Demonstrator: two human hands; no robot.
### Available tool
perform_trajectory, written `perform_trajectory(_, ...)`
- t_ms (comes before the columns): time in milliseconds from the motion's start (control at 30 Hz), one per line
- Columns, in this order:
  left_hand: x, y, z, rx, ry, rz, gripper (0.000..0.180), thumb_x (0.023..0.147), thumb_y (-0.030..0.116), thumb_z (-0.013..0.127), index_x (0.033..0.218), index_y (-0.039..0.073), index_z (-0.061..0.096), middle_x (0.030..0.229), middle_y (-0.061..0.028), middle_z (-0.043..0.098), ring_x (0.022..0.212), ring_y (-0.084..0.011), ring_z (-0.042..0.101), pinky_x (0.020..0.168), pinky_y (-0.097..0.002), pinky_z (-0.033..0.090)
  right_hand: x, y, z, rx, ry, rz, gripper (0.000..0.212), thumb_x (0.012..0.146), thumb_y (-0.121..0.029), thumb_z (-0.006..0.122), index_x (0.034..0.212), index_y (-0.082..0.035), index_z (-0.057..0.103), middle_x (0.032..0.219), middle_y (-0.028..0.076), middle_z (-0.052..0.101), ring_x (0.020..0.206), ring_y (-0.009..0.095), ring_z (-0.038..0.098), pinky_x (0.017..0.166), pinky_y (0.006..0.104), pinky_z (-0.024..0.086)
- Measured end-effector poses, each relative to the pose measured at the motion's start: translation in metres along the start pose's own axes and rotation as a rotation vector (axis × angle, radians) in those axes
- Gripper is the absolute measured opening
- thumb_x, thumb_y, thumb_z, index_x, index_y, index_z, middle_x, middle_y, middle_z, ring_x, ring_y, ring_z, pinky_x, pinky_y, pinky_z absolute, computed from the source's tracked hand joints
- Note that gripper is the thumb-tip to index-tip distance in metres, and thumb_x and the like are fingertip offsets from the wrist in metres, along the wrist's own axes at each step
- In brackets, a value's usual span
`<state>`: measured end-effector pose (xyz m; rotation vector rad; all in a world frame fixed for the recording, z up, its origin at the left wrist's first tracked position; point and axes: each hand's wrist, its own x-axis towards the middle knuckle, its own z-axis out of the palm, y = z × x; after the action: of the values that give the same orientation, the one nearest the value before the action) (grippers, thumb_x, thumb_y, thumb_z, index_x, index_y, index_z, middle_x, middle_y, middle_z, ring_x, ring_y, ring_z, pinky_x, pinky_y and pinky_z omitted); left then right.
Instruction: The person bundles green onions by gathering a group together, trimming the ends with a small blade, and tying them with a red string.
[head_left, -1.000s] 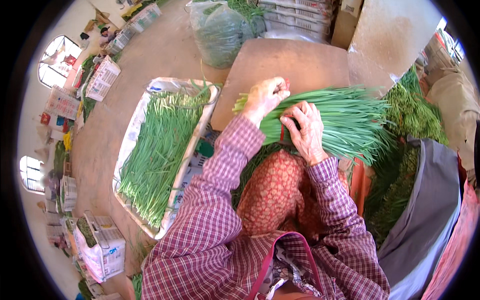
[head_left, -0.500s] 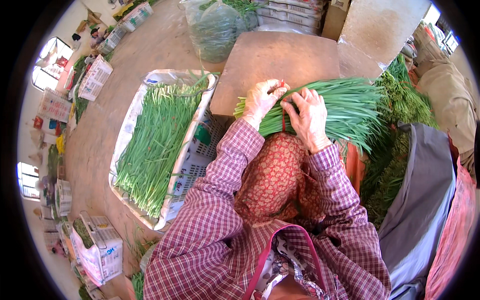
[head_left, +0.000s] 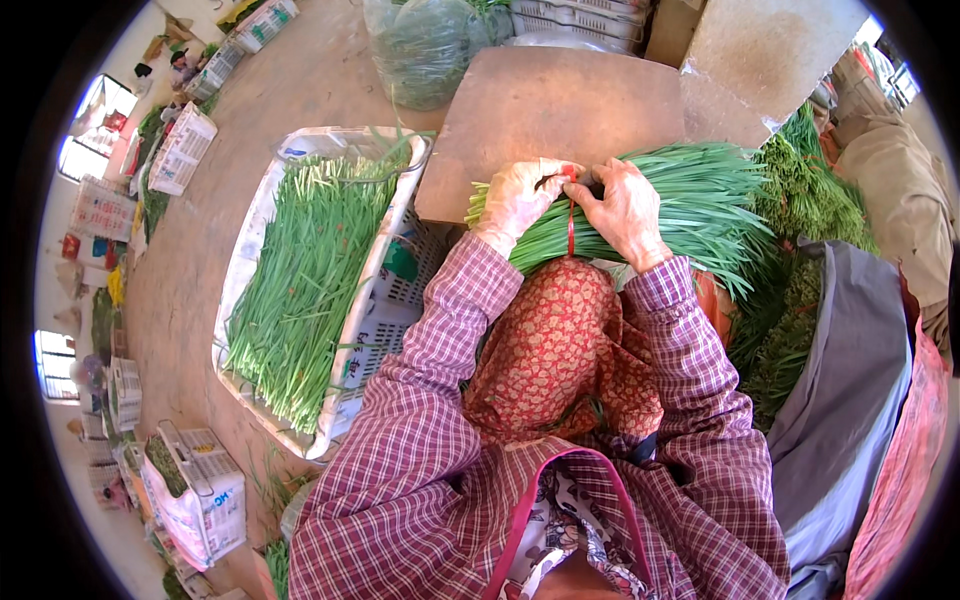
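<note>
A thick bundle of long green garlic chives (head_left: 690, 205) lies across my raised knee and the near edge of a brown board (head_left: 565, 100). Its pale cut ends point left and its leaf tips right. Around the bundle runs a thin red tie (head_left: 571, 230). On top of the bundle, my left hand (head_left: 520, 200) pinches one part of the red tie. Close beside it, my right hand (head_left: 622, 212) is closed with thumb and forefinger at the tie; the strand between those fingertips is mostly hidden.
To my left stands a white plastic crate (head_left: 345, 330) full of chives. A clear plastic bag of greens (head_left: 420, 55) sits beyond it. Loose greens (head_left: 810, 190) lie on the right, next to a grey cloth (head_left: 850, 370). More crates (head_left: 195, 490) line the left side.
My hands have drawn a little closer together over the bundle. The red tie now looks tauter, and more red shows at my left fingertips. The view has shifted slightly.
</note>
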<state>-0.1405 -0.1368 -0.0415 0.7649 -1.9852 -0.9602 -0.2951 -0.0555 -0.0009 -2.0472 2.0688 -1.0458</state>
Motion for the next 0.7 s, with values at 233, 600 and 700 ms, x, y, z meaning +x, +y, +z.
perform_trajectory(233,-0.003,0.005,-0.001,0.071,0.045,0.099,0.018,0.089,0.005,0.065,0.104,0.007,0.074,0.095,-0.0130,0.074,0.086,-0.0273,0.072,0.076,-0.0350,0.056,0.003,-0.005,-0.003,-0.027,-0.051,0.031,0.026,0.079,-0.032,0.073,0.077,-0.006,0.074,0.081,0.014,0.066,0.085,0.033,0.063,0.073,0.0437,0.051)
perform_trajectory(600,-0.006,0.001,0.000,0.078,0.017,0.100,0.024,0.086,-0.002,0.064,0.108,0.003,0.073,0.098,-0.0139,0.074,0.089,-0.0243,0.071,0.079,-0.0322,0.055,0.011,-0.001,-0.004,-0.029,-0.166,0.050,0.030,0.078,-0.034,0.070,0.075,-0.005,0.075,0.069,0.019,0.067,0.070,0.036,0.067,0.064,0.0446,0.053)
perform_trajectory(700,-0.006,0.004,0.002,0.130,0.022,0.141,0.024,0.086,-0.003,0.064,0.108,0.003,0.073,0.097,-0.0140,0.073,0.088,-0.0245,0.071,0.078,-0.0319,0.056,0.010,0.002,-0.004,-0.037,-0.156,0.030,0.031,0.077,-0.035,0.070,0.074,-0.005,0.075,0.069,0.019,0.066,0.069,0.036,0.067,0.063,0.0451,0.053)
